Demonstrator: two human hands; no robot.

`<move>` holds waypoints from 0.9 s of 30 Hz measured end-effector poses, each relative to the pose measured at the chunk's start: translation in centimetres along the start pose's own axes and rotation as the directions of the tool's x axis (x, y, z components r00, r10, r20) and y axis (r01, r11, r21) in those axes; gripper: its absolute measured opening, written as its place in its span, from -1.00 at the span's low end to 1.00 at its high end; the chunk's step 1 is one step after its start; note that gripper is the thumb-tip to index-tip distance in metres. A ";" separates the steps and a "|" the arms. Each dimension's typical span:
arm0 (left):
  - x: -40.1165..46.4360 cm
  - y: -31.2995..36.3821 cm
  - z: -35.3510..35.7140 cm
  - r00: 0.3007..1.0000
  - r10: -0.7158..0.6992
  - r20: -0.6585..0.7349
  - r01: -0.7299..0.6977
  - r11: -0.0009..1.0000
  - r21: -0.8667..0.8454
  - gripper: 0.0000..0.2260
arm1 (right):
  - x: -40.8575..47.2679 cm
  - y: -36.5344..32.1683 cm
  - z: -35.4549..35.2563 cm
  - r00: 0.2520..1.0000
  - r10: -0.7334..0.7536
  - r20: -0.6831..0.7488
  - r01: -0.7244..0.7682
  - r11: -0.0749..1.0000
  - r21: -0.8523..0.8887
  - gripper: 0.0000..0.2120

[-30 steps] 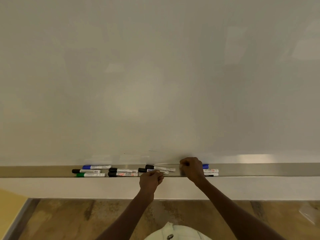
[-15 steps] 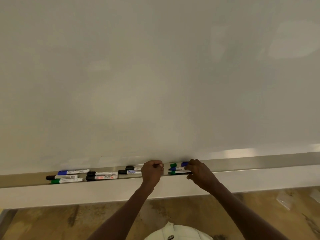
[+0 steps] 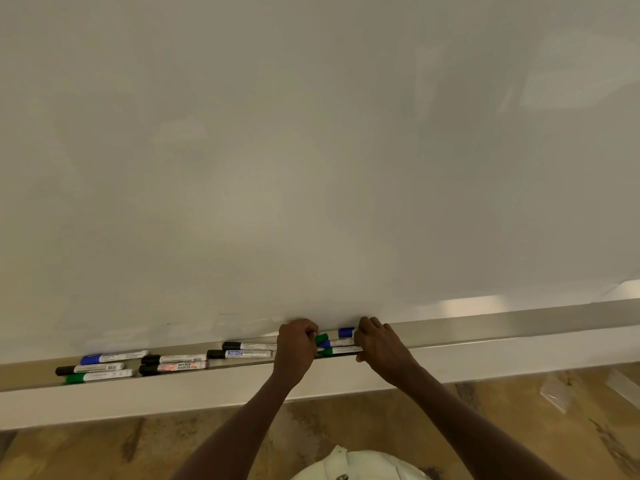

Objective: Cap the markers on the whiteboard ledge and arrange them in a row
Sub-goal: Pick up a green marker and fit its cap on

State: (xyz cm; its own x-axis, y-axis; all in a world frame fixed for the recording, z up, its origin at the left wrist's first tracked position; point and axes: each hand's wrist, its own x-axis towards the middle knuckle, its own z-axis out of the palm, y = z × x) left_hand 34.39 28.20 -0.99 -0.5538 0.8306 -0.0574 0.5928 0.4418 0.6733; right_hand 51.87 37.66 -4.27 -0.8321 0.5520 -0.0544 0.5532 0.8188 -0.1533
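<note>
Several capped markers lie on the metal whiteboard ledge [image 3: 485, 323]. At the left are a blue-capped marker [image 3: 112, 357], a black one [image 3: 90, 368] and a green one [image 3: 98, 376]. Further right are two black pairs [image 3: 173, 359] [image 3: 242, 354]. My left hand [image 3: 298, 344] is a closed fist with a green cap [image 3: 321, 338] sticking out of it to the right. My right hand [image 3: 377, 344] curls over the right ends of a small cluster [image 3: 341, 350] of blue and green markers lying between my hands. A blue cap [image 3: 346, 332] shows at the back of the cluster.
The blank whiteboard [image 3: 311, 168] fills the view above the ledge. A white wall strip [image 3: 138, 400] runs under the ledge, and a brown patterned floor [image 3: 485, 427] lies below. The ledge continues to the right of my right hand.
My hands have drawn closer around the marker cluster. My left fist now touches the green cap. My right hand moved from the cluster's left end to its right end.
</note>
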 end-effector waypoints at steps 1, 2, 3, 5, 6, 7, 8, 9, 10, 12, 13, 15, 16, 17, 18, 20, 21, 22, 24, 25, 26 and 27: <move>-0.1 0.2 0.2 1.000 -0.007 -0.017 0.007 1.000 0.008 -0.86 | 0.1 0.2 -0.1 1.000 -0.006 0.008 0.006 1.000 -0.003 -0.71; -0.2 0.3 0.3 0.999 -0.016 -0.032 0.017 1.000 0.012 -0.87 | 0.2 0.4 -0.1 1.000 -0.013 0.019 0.013 1.000 -0.005 -0.70; -0.3 0.5 0.5 0.999 -0.024 -0.039 0.025 0.999 0.020 -0.87 | 0.3 0.6 -0.2 0.999 -0.017 0.031 0.017 1.000 -0.005 -0.69; -0.5 0.8 0.8 0.999 -0.031 -0.038 0.033 0.998 0.057 -0.88 | 0.4 0.8 -0.3 0.998 -0.024 0.051 0.025 1.000 -0.005 -0.68; -0.6 0.9 0.9 0.998 -0.040 -0.038 0.043 0.997 0.072 -0.88 | 0.4 1.0 -0.3 0.998 -0.026 0.057 0.026 1.000 -0.006 -0.68; -0.6 1.1 1.0 0.998 -0.054 -0.040 0.057 0.995 0.079 -0.88 | 0.4 1.1 -0.3 0.998 -0.026 0.063 0.026 1.000 -0.005 -0.68; -0.7 1.2 1.1 0.997 -0.067 -0.043 0.071 0.994 0.080 -0.88 | 0.4 1.3 -0.3 0.997 -0.024 0.069 0.025 1.000 -0.002 -0.68; -0.7 1.2 1.1 0.996 -0.079 -0.048 0.082 0.994 0.075 -0.88 | 0.4 1.4 -0.3 0.997 -0.023 0.076 0.023 1.000 0.001 -0.70; -0.8 1.3 1.0 0.995 -0.090 -0.053 0.094 0.993 0.067 -0.89 | 0.4 1.5 -0.3 0.996 -0.023 0.083 0.023 1.000 0.002 -0.71; -1.0 1.3 0.9 0.992 -0.112 -0.065 0.116 0.992 0.056 -0.90 | 0.4 1.6 -0.3 0.995 -0.020 0.096 0.020 1.000 0.005 -0.72; -1.0 1.4 0.9 0.989 -0.126 -0.073 0.130 0.990 0.052 -0.90 | 0.4 1.6 -0.3 0.995 -0.018 0.095 0.017 1.000 0.008 -0.71; -0.9 1.6 1.0 0.980 -0.176 -0.089 0.180 0.983 0.037 -0.84 | 0.4 1.7 -0.5 0.996 -0.014 0.088 0.013 1.000 0.016 -0.71; -0.8 1.8 1.1 0.974 -0.207 -0.089 0.210 0.977 0.031 -0.79 | 0.4 1.7 -0.5 0.996 -0.015 0.083 0.013 1.000 0.021 -0.70; -0.7 2.1 1.2 0.969 -0.234 -0.083 0.237 0.971 0.028 -0.75 | 0.4 1.6 -0.5 0.997 -0.016 0.077 0.014 1.000 0.025 -0.70; -0.6 2.3 1.4 0.964 -0.254 -0.076 0.257 0.966 0.030 -0.72 | 0.3 1.6 -0.6 0.997 -0.017 0.074 0.015 1.000 0.027 -0.70; -0.4 2.6 1.8 0.958 -0.279 -0.067 0.283 0.958 0.046 -0.72 | 0.2 1.5 -0.7 0.997 -0.016 0.073 0.014 1.000 0.028 -0.70; -0.4 2.7 2.0 0.955 -0.289 -0.066 0.292 0.955 0.051 -0.74 | 0.2 1.5 -0.7 0.997 -0.014 0.073 0.012 1.000 0.028 -0.69; -0.5 2.8 2.2 0.952 -0.299 -0.069 0.303 0.952 0.051 -0.76 | 0.2 1.4 -0.7 0.997 -0.012 0.071 0.010 1.000 0.028 -0.69; -0.6 2.8 2.4 0.947 -0.311 -0.081 0.314 0.949 0.038 -0.78 | 0.2 1.3 -0.8 0.998 -0.010 0.069 0.009 1.000 0.029 -0.69; -0.6 2.8 2.5 0.947 -0.309 -0.090 0.312 0.950 0.026 -0.79 | 0.2 1.3 -0.7 0.998 -0.010 0.067 0.008 1.000 0.031 -0.70; -0.6 2.8 2.6 0.947 -0.306 -0.098 0.309 0.951 0.016 -0.80 | 0.2 1.3 -0.7 0.998 -0.010 0.062 0.008 0.999 0.033 -0.70; -0.6 2.7 2.7 0.948 -0.300 -0.104 0.303 0.953 0.010 -0.81 | 0.1 1.3 -0.7 0.998 -0.010 0.057 0.008 0.999 0.032 -0.70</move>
State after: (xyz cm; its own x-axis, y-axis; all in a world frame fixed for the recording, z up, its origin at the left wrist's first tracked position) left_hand 37.88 29.79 -1.09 -0.7639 0.6197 -0.1799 0.4031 0.6760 0.6169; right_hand 52.49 38.87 -3.80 -0.8385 0.5339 -0.1088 0.5448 0.8178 -0.1857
